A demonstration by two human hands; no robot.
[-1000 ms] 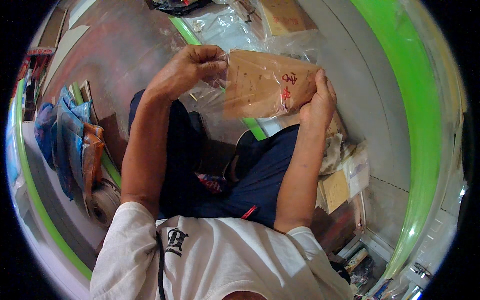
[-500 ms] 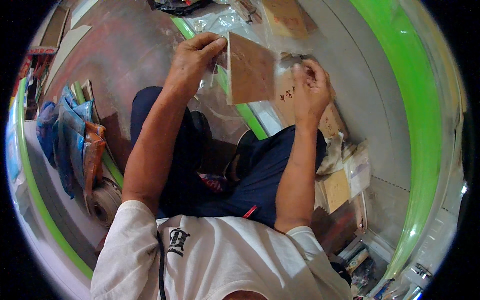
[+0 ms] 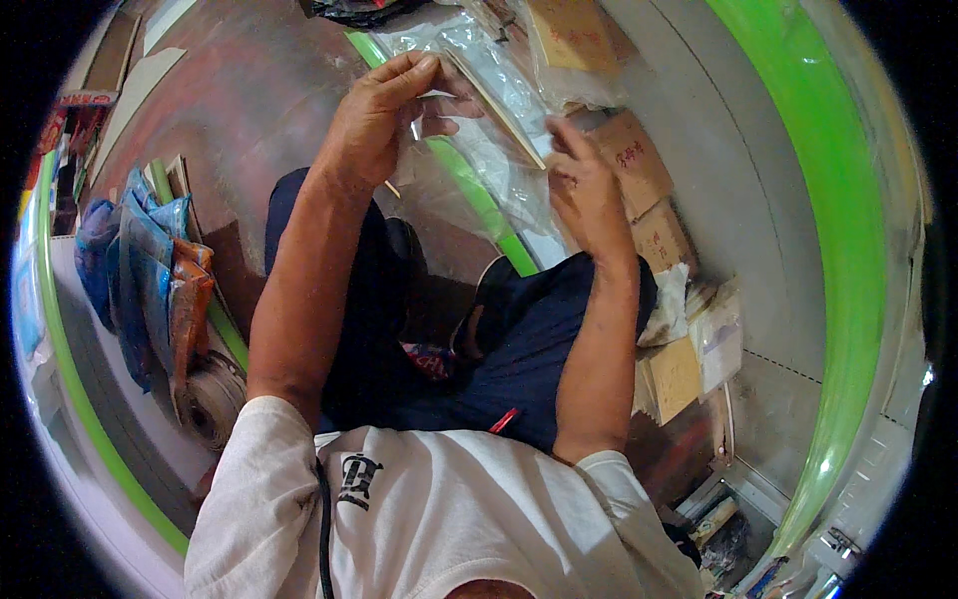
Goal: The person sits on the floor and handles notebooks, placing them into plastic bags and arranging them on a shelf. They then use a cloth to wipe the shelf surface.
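My left hand (image 3: 384, 110) is closed around the upper end of a thin brown board (image 3: 496, 108), pinching it between thumb and fingers. The board is turned nearly edge-on, its pale narrow side slanting down to the right, and loose clear plastic (image 3: 414, 140) hangs around the hand. Close to the board's lower end is my right hand (image 3: 594, 200). Its index finger stretches out while the other fingers are partly bent, and I see nothing held in it. Under both hands lies more clear plastic sheeting (image 3: 529, 205) over a green strip (image 3: 469, 190).
Brown paper packets with red writing (image 3: 634, 165) lie right of my right hand, with another wrapped in plastic (image 3: 574, 40) farther up. Yellowish packets (image 3: 674, 379) sit beside my right leg. At left are blue and orange bags (image 3: 155, 270) and a rolled strip (image 3: 212, 404).
The brown board has turned from showing its broad face to nearly edge-on. My right hand has shifted left and slightly down, its index finger now stretched out.
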